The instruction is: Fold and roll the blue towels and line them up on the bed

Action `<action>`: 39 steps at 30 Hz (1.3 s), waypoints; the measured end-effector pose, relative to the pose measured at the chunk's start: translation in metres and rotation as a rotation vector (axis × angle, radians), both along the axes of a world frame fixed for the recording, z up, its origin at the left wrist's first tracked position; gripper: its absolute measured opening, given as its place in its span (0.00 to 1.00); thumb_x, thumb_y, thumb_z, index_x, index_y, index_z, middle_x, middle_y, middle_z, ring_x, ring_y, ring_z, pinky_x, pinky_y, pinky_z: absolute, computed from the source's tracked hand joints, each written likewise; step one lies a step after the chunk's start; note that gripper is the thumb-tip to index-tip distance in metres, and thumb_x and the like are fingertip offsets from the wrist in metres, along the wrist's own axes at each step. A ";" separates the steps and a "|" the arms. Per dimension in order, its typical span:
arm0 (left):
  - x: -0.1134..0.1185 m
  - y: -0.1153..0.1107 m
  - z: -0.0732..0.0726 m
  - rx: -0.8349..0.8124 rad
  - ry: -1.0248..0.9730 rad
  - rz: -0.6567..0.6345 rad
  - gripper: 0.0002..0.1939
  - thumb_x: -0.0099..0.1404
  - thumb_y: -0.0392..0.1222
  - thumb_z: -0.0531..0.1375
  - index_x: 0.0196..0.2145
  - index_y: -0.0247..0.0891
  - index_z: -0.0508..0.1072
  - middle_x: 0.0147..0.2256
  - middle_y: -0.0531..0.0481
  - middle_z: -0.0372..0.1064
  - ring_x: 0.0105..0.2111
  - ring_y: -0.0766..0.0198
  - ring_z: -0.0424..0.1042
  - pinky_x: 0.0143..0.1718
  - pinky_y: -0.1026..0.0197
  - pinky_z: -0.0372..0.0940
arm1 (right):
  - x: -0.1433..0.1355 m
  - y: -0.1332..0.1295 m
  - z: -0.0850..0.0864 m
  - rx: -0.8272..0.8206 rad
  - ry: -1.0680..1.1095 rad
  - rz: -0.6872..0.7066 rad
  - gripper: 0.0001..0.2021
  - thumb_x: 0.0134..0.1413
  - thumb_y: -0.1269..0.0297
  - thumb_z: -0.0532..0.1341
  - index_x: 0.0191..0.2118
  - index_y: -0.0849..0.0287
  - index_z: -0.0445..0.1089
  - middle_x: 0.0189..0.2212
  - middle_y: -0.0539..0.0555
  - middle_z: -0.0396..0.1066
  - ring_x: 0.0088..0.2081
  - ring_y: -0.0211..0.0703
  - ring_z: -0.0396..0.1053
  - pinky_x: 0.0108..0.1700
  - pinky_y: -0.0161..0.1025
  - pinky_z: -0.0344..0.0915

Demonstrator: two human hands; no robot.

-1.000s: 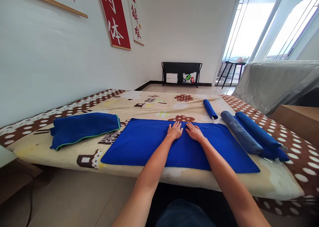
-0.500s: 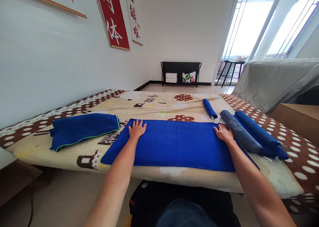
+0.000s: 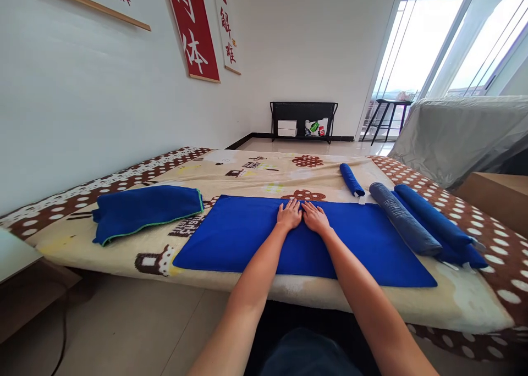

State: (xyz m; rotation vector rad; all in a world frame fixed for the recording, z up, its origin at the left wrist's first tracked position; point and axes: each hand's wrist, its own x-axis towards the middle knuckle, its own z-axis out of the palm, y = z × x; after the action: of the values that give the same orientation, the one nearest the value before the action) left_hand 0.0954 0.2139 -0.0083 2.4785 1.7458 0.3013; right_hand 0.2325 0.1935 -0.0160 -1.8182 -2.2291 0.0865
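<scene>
A blue towel [image 3: 247, 238] lies spread flat near the front edge of the bed. My left hand [image 3: 290, 214] rests flat on its far middle part, fingers stretched forward. Right beside it, my right hand [image 3: 315, 216] also lies flat on the towel, the two hands almost touching at the fingertips. Neither hand grips anything. To the right of the towel are a rolled grey towel [image 3: 404, 219] and rolled blue towels [image 3: 433, 214]. A smaller blue roll [image 3: 351, 180] sits just beyond the towel's far edge. On the left is a folded blue towel [image 3: 148, 211] with green edging.
The bed has a cream patterned blanket [image 3: 247, 181] with a brown dotted border. A cardboard box [image 3: 495, 197] and a plastic-covered piece of furniture [image 3: 457, 128] stand at right. A black rack [image 3: 304, 115] is by the far wall. A white-topped table [image 3: 18, 258] is at left.
Both hands have slid inward over the towel, from its left and right far corners to the middle. The view has shifted slightly; the towels stay in place.
</scene>
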 end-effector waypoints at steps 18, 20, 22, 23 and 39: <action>-0.244 0.021 0.020 -0.043 0.086 0.488 0.34 0.70 0.62 0.36 0.69 0.50 0.50 0.71 0.50 0.39 0.70 0.52 0.39 0.66 0.37 0.40 | 0.217 -0.016 -0.011 -0.114 -0.044 -0.383 0.31 0.67 0.46 0.40 0.70 0.53 0.49 0.71 0.53 0.42 0.71 0.44 0.38 0.70 0.51 0.38; -0.259 0.020 0.021 -0.045 0.089 0.527 0.36 0.69 0.64 0.36 0.70 0.48 0.49 0.71 0.49 0.38 0.70 0.50 0.40 0.66 0.36 0.41 | 0.226 -0.016 -0.013 -0.110 -0.040 -0.430 0.32 0.67 0.45 0.38 0.70 0.55 0.48 0.71 0.54 0.42 0.71 0.45 0.38 0.70 0.51 0.38; -0.268 0.020 0.020 -0.045 0.089 0.556 0.39 0.68 0.66 0.36 0.70 0.46 0.49 0.71 0.47 0.38 0.70 0.48 0.40 0.65 0.36 0.43 | 0.232 -0.015 -0.016 -0.102 -0.037 -0.471 0.34 0.66 0.44 0.38 0.70 0.59 0.48 0.71 0.57 0.42 0.71 0.46 0.38 0.70 0.50 0.38; -0.271 0.021 0.020 -0.045 0.089 0.565 0.39 0.68 0.66 0.36 0.70 0.45 0.49 0.71 0.46 0.38 0.70 0.48 0.40 0.65 0.36 0.43 | 0.233 -0.015 -0.017 -0.098 -0.035 -0.488 0.35 0.66 0.44 0.37 0.70 0.61 0.48 0.70 0.59 0.42 0.71 0.47 0.38 0.70 0.49 0.38; -0.266 -0.043 0.021 0.158 0.036 0.420 0.30 0.73 0.54 0.42 0.64 0.38 0.63 0.67 0.45 0.52 0.67 0.52 0.52 0.65 0.48 0.48 | 0.223 -0.068 -0.027 0.077 -0.014 -0.340 0.31 0.66 0.50 0.42 0.67 0.62 0.55 0.68 0.58 0.51 0.69 0.47 0.46 0.69 0.47 0.46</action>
State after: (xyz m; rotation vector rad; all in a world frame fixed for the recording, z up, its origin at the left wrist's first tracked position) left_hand -0.1701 0.1704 0.0124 2.1993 2.3352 0.4431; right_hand 0.4551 0.1256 -0.0429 -2.1280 -1.8704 -0.0765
